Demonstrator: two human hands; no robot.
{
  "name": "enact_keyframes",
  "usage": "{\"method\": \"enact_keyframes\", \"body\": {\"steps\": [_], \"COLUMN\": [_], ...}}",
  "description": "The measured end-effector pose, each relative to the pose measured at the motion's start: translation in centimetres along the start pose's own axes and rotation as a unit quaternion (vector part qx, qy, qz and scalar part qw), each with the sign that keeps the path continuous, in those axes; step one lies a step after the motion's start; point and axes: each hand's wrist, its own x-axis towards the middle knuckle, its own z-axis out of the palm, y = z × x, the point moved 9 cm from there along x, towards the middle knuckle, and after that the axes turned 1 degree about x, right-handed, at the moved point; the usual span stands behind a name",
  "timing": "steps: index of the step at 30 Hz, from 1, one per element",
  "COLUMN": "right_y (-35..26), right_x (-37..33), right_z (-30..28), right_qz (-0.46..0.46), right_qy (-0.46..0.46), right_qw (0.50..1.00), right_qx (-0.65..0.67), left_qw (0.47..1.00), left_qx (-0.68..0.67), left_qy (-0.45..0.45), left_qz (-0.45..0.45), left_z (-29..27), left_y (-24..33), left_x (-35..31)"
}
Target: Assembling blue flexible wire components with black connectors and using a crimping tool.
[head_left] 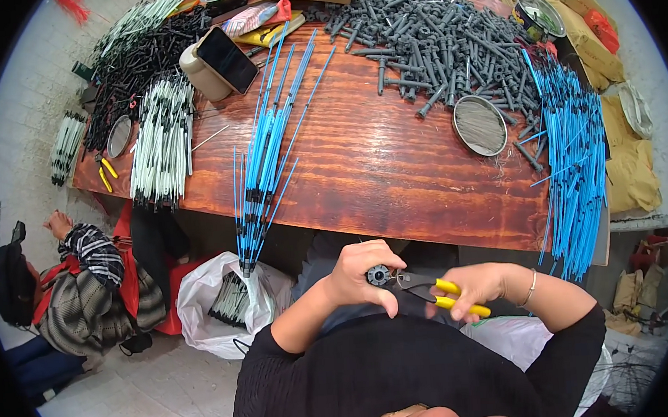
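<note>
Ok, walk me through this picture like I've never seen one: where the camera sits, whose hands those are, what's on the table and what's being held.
The camera is worn on a person's head and looks down through a wide lens, so straight edges bend near the rim. The two forearms rising from the bottom are that person's own. The left hand holds a small dark round part. The right hand grips yellow-handled pliers, whose jaws reach that part. In front lies a wooden table with a pile of grey plastic pieces, bundles of blue rods, white rods, a round metal dish and a phone. Another person sits on the floor at left.
</note>
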Motion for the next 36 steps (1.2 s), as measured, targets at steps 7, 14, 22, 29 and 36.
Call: {"method": "enact_keyframes", "body": {"steps": [7, 14, 22, 29, 36], "right_y": [-1.9, -5.4, -1.4, 0.3, -3.3], "right_x": [-1.1, -3.7, -1.9, -2.3, -3.1], "right_z": [-0.7, -2.9, 1.1, -0.4, -1.8], "right_qz": [-0.056, -0.142, 0.048, -0.029, -0.136], "right_qy": [0.032, 0.286, -0.116, 0.084, 0.14], "right_qw": [0.997, 0.877, 0.971, 0.995, 0.978], "right_qx": [0.037, -0.36, 0.204, -0.04, -0.073], "left_qw": [0.998, 0.999, 0.999, 0.999, 0.998], "left_qx": [0.036, 0.009, 0.04, -0.011, 0.055], "left_qy": [0.058, 0.05, 0.007, 0.01, 0.033], "left_qz": [0.0, -0.011, -0.013, -0.03, -0.012], "left_z": [-0.8, -1.8, -0.4, -0.6, -0.6], "left_y": [0.4, -0.2, 0.3, -0.1, 0.2], "left_x": [0.7, 1.0, 1.1, 1.6, 1.4]}}
